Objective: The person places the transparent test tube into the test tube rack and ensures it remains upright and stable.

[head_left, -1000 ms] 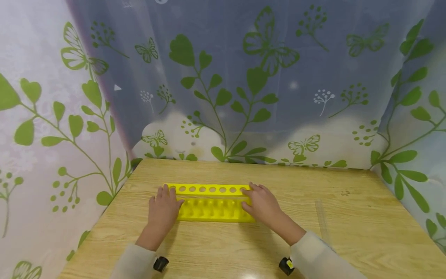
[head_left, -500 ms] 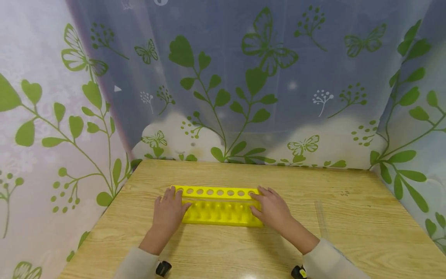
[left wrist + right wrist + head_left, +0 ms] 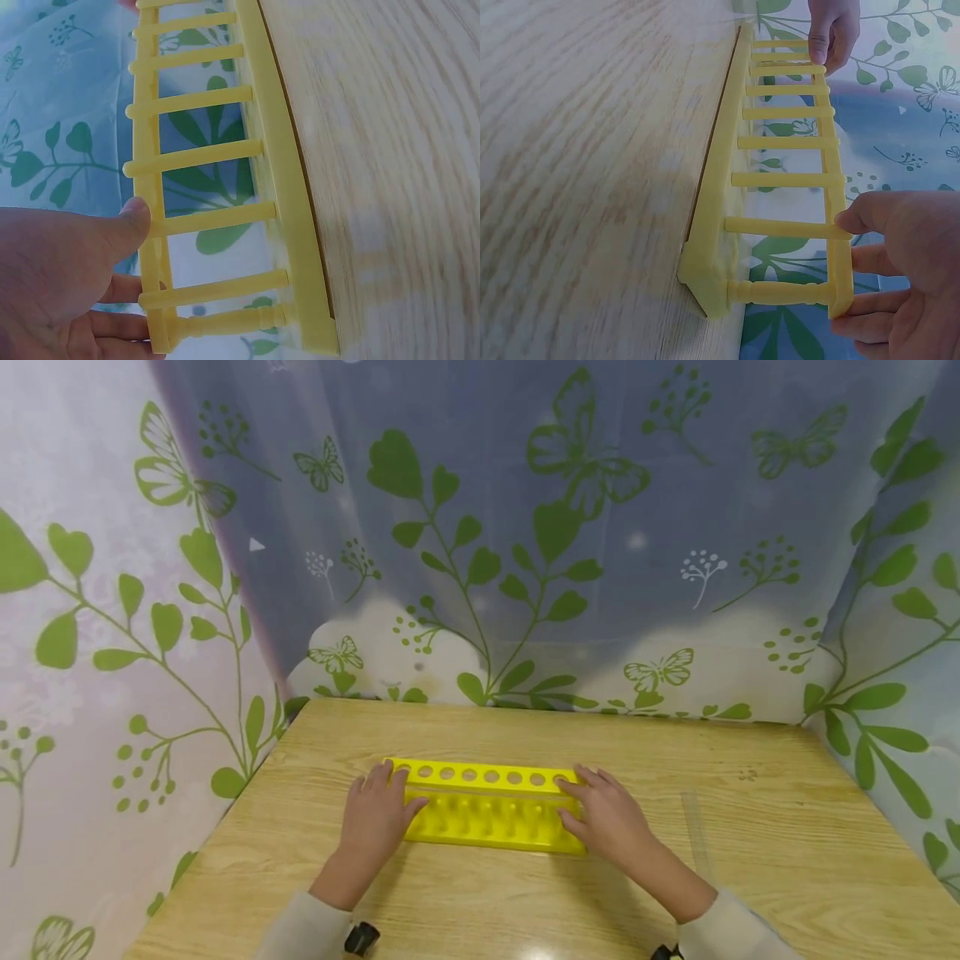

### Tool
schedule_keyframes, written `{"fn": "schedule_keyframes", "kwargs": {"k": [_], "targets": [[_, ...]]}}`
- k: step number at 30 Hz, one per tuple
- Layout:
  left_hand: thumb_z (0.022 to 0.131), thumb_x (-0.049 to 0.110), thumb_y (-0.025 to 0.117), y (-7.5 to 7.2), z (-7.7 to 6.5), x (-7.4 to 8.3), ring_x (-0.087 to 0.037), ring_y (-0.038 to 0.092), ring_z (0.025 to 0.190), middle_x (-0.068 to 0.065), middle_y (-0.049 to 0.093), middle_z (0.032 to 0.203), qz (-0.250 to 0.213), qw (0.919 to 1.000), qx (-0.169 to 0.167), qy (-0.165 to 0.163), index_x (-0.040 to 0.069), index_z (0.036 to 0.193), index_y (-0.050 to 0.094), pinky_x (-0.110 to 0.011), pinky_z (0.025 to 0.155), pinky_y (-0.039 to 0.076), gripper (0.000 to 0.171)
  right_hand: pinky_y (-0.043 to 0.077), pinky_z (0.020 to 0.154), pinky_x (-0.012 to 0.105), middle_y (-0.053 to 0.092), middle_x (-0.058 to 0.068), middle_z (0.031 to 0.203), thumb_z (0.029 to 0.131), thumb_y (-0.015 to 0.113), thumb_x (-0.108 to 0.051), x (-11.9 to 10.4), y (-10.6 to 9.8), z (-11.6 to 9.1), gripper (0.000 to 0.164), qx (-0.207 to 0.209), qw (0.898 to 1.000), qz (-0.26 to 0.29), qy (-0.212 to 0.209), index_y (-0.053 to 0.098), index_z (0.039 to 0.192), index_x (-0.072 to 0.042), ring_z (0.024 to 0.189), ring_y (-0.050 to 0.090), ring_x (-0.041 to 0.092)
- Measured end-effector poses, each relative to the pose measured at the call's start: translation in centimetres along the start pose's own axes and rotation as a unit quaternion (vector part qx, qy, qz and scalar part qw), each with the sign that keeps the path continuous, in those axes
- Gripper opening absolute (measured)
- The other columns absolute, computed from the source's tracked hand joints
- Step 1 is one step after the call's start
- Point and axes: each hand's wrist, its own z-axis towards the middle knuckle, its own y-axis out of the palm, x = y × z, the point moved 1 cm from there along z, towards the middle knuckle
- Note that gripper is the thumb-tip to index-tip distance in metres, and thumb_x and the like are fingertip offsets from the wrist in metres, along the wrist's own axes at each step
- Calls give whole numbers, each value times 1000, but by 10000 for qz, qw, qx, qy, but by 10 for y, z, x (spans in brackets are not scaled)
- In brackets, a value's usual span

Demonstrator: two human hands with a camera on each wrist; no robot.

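Note:
A yellow plastic test tube rack (image 3: 491,777) stands upright near the middle of the wooden table. Along its upper rail runs a row of round holes, with a row of pegs on the near side. My left hand (image 3: 375,814) grips the left end, thumb in front and fingers behind the top rail. At the opposite end my right hand (image 3: 611,810) holds the same rail between thumb and fingers. Both wrist views show the rack's slender pegs (image 3: 210,155) and its solid base (image 3: 718,187) down at the tabletop. No tubes are visible in the holes.
A clear ruler-like strip (image 3: 696,835) lies on the wooden table (image 3: 780,827) to the right of the right hand. Patterned fabric (image 3: 480,527) with leaves and butterflies hangs behind the table and at both sides.
Both hands have shifted the rack to the right and slightly nearer, keeping hold of its ends. The head view has tilted a little.

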Motion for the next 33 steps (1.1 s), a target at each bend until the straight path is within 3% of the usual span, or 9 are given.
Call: {"fn": "schedule_keyframes", "kwargs": {"k": [19, 27, 33], "targets": [[87, 47, 69, -3, -6, 14, -35, 59, 111, -22, 62, 118, 97, 9997, -43, 213, 0, 114, 64, -50, 95, 48, 55, 43, 100, 56, 58, 23, 130, 84, 76, -21, 6, -4, -21, 36, 81, 9993, 294, 219, 72, 117, -7, 120, 53, 42], [85, 48, 70, -3, -5, 21, -35, 63, 101, -23, 62, 116, -13, 9992, 240, 325, 1, 113, 65, -47, 83, 53, 55, 48, 94, 57, 59, 23, 129, 84, 76, -20, 14, -14, -25, 35, 74, 9992, 320, 238, 72, 116, -8, 119, 54, 42], [86, 48, 69, -7, -7, 29, -36, 65, 97, -24, 61, 117, -124, 9996, 74, 262, 1, 113, 65, -47, 76, 56, 55, 49, 92, 56, 59, 22, 128, 83, 76, -20, 19, -17, -30, 33, 122, 9989, 357, 271, 73, 114, -9, 118, 55, 41]]}}
